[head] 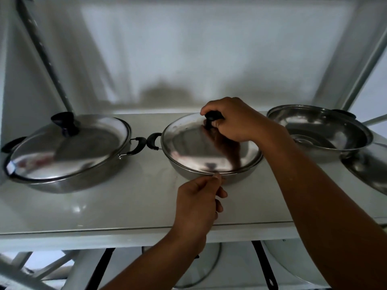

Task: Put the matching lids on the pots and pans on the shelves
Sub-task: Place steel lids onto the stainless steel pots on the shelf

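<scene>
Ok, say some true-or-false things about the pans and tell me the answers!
1. The right hand grips the black knob of the middle lid. True.
2. The left pan has no lid. False: the left lid sits on it.
3. The right pan is uncovered. True.
4. The left hand holds a spoon. False: it is at the middle lid's front edge.
</scene>
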A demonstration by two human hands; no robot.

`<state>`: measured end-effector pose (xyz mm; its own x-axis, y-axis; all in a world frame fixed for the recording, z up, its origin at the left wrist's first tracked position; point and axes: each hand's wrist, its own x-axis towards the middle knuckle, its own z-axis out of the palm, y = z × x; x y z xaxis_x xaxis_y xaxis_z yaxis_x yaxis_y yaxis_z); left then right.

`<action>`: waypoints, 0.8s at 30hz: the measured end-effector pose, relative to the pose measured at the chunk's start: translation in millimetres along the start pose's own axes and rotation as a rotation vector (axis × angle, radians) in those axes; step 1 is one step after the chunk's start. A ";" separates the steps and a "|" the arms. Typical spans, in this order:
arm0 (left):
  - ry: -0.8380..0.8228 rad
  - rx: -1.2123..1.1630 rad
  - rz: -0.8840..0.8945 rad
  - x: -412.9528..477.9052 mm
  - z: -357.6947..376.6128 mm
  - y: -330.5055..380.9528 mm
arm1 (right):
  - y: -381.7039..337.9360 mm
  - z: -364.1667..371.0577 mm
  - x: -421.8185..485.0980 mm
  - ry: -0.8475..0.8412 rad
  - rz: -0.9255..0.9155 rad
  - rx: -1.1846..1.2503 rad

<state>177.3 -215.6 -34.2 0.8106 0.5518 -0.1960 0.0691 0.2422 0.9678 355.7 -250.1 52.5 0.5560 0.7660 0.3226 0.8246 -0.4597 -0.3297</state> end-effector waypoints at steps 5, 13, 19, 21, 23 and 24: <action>0.025 0.007 0.049 -0.6 -1.8 -3.1 | -9.0 -0.4 -2.4 0.012 0.026 -0.062; 0.033 -0.010 0.065 -0.6 -1.0 -1.7 | -18.0 -1.1 -2.6 -0.003 0.076 -0.098; 0.067 -0.034 0.106 0.3 -1.0 -4.6 | -19.1 4.4 -9.7 0.066 0.084 -0.064; 0.087 -0.041 0.117 3.3 -3.2 -5.0 | -20.6 7.8 -5.7 0.065 0.061 -0.061; 0.101 -0.054 0.119 6.4 -5.9 -5.1 | -23.0 12.1 -0.5 0.059 0.035 -0.074; 0.108 -0.061 0.119 7.6 -7.1 -5.0 | -24.4 13.7 1.9 0.059 0.027 -0.075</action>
<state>178.9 -207.0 -41.7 0.7435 0.6613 -0.0995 -0.0615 0.2158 0.9745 335.3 -231.3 48.9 0.5816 0.7260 0.3670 0.8134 -0.5141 -0.2721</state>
